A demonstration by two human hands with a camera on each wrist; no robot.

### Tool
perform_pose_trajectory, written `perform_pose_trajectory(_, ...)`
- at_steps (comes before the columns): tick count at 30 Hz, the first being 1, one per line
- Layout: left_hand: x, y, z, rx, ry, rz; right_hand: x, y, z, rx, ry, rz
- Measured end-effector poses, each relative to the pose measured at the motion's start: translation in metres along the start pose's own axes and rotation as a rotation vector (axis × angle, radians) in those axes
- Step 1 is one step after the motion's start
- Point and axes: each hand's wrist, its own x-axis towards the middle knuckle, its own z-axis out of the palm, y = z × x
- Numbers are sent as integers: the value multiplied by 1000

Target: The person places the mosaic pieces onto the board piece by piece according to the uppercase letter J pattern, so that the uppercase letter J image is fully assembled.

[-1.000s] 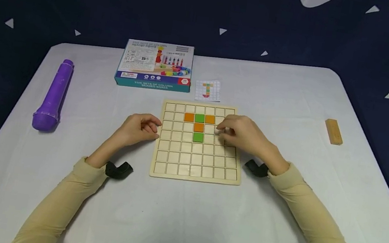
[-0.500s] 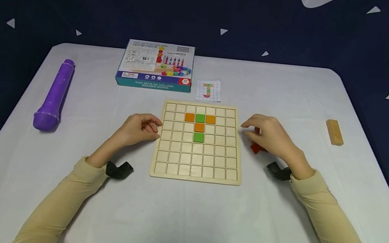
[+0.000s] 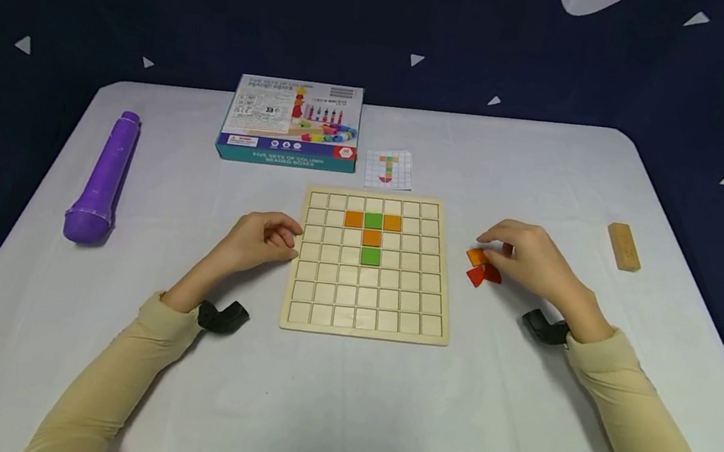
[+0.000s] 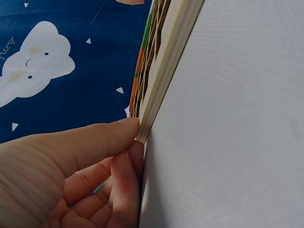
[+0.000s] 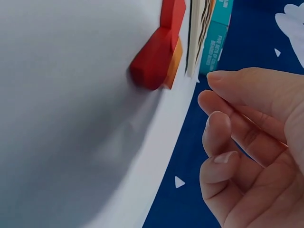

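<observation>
At frame centre, pinches the wooden grid board (image 3: 345,295) by its left edge in the left grip (image 3: 261,237). Right of centre, has two red pieces (image 3: 476,276) and an orange piece (image 3: 476,257) clustered on the surface (image 3: 336,408), beside the right grip (image 3: 527,257), slightly parted and holding nothing. Could scatter the pieces by brushing them, or jolt the green and orange tiles (image 3: 371,256) by tugging the board. Toward upper centre, beyond the board: the printed card (image 3: 389,169).

Purple microphone (image 3: 101,178) — 1 wooden block (image 3: 624,247)
</observation>
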Motion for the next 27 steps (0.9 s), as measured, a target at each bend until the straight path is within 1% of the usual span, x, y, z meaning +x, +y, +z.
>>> perform_pose_trajectory(3, 0, -1, 1, -2, 4, 3, -3, 2, 0, 2, -15, 2)
perform_pose_trajectory(10, 0, -1, 1, -12, 3, 16, -6, 4, 0, 3, -84, 36)
perform_pose_trajectory(18, 0, -1, 0, -2, 1, 1, -5, 5, 2, 7, -146, 55)
perform_pose_trajectory(25, 0, -1, 1, -5, -1, -3, 0, 2, 5, -37, -173, 33)
perform_pose_trajectory(27, 1, -2, 1, -6, 1, -6, 2, 0, 5, -52, -185, 43)
